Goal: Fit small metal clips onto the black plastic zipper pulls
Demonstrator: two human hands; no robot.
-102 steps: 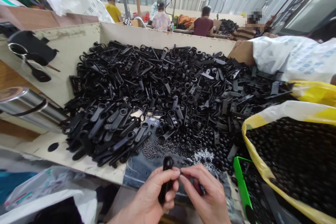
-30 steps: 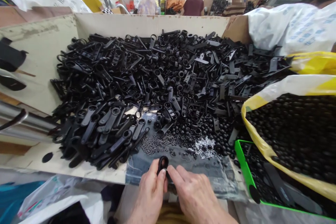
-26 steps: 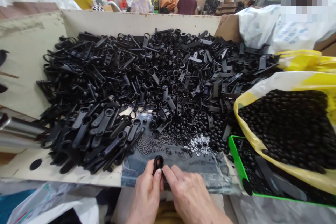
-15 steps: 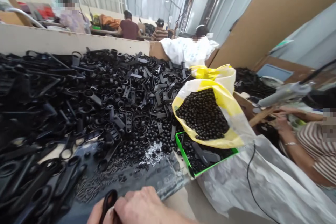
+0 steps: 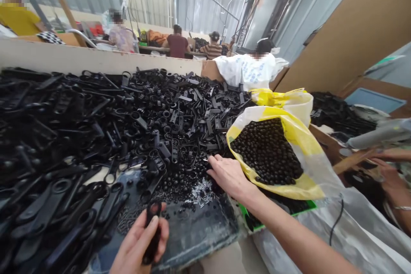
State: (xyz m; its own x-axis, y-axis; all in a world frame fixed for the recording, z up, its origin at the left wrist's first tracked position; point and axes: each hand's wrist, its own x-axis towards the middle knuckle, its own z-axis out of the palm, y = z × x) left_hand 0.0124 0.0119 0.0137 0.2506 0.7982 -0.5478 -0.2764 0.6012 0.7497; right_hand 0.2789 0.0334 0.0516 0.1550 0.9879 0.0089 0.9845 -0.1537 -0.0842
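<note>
My left hand [image 5: 141,242] is closed round a black plastic handle part with a ring at its upper end [image 5: 154,209], held upright above the near edge of the dark work mat [image 5: 199,233]. My right hand [image 5: 227,175] is stretched out over the loose parts, fingers extended and slightly apart. A small bright sliver shows by its fingertips; what it is I cannot tell. Just below that hand lie small silver metal pins [image 5: 201,193]. Small black balls [image 5: 175,184] are scattered to their left, and dark little screw-like pieces [image 5: 128,218] lie near my left hand.
A heap of black plastic parts [image 5: 105,115] covers the table's left and back. At right, a yellow-and-white bag [image 5: 316,175] of black balls rests over a green tray [image 5: 308,206]. A co-worker's arm [image 5: 393,184] is at far right; several people sit beyond the low partition [image 5: 154,62].
My hands were together at the bottom around the black part. Now the left alone holds it, and the right has moved forward to the pins and balls. The view has shifted left.
</note>
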